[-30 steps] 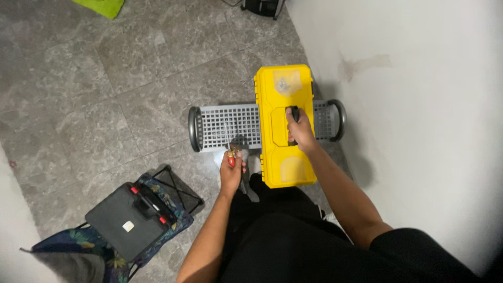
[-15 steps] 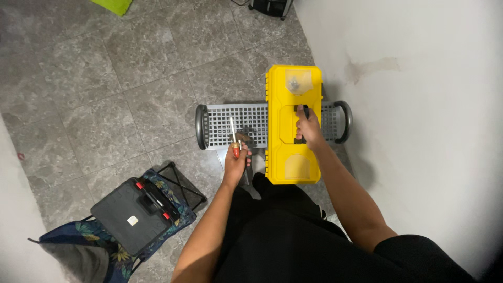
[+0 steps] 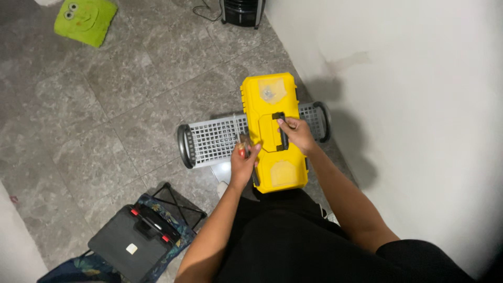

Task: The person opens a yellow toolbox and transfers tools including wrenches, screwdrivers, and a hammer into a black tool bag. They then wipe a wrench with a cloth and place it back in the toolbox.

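Note:
A yellow toolbox (image 3: pixel 274 105) with a black handle lies across a grey mesh stool (image 3: pixel 212 140). My right hand (image 3: pixel 296 133) rests on the lid with its fingers around the black handle (image 3: pixel 279 131). Beside the box's left edge my left hand (image 3: pixel 244 161) grips a screwdriver (image 3: pixel 238 135) with a red handle. Its metal shaft points away from me over the mesh.
A black tool case (image 3: pixel 133 242) with red latches sits on a patterned bag at the lower left. A green cushion (image 3: pixel 86 20) lies at the top left and a black appliance (image 3: pixel 242 10) at the top. A white wall (image 3: pixel 419 105) rises on the right.
The view has shifted, so the box and stool sit lower and further right in frame. Both hands keep their hold on the handle and the screwdriver.

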